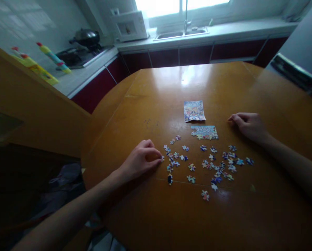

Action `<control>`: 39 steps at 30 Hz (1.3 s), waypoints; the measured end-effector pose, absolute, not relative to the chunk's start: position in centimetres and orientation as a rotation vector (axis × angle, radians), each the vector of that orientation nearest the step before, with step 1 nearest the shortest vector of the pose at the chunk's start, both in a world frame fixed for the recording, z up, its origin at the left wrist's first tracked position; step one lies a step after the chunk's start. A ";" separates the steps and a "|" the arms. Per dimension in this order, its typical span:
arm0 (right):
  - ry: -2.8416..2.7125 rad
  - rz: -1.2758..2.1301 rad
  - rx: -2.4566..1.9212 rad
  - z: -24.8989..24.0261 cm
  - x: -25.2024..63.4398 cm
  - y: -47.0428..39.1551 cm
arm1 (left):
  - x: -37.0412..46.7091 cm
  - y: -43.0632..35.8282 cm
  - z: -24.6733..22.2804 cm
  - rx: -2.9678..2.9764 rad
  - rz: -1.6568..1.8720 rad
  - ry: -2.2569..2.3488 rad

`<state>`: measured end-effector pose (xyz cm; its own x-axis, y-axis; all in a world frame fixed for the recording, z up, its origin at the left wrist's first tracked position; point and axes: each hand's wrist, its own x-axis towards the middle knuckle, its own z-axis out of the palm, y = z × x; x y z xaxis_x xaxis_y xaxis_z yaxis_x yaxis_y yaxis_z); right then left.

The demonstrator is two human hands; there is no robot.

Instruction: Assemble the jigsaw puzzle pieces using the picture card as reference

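My left hand [141,157] is at the left edge of the scattered jigsaw pieces, thumb and forefinger pinched on a small puzzle piece [163,158]. My right hand [247,126] rests on the table to the right, fingers curled together, with nothing visible in them. Between the hands lies a partly joined puzzle section [205,132], its lower and left edges jagged. Just beyond it is a creased picture sheet [194,111]. Several loose pieces [176,156] lie near my left hand. Another cluster of pieces [222,166] is spread nearer my right forearm.
All of this lies on a glossy wooden table [145,90] with a rounded edge. Behind it runs a counter with a sink [182,34], a microwave [131,26] and a wok [86,37] on the stove. Yellow bottles [38,69] stand at the left.
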<state>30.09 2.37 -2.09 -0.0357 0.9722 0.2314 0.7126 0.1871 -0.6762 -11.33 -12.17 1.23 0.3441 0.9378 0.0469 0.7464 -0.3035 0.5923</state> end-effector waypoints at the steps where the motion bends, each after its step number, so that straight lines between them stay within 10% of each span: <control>1: -1.811 0.502 -1.579 -2.2 30.1 2.4 | -11.3 -12.0 1.1 2.147 0.542 1.446; 39: -1.880 0.533 -1.446 -2.5 30.5 2.9 | -3.3 -9.3 2.5 2.531 0.200 0.562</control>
<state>30.49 2.90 -2.48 -0.1362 0.9518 0.2749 0.6657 0.2935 -0.6861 -3.26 -9.28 2.54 0.9024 0.4300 0.0277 0.3508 -0.7705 0.5323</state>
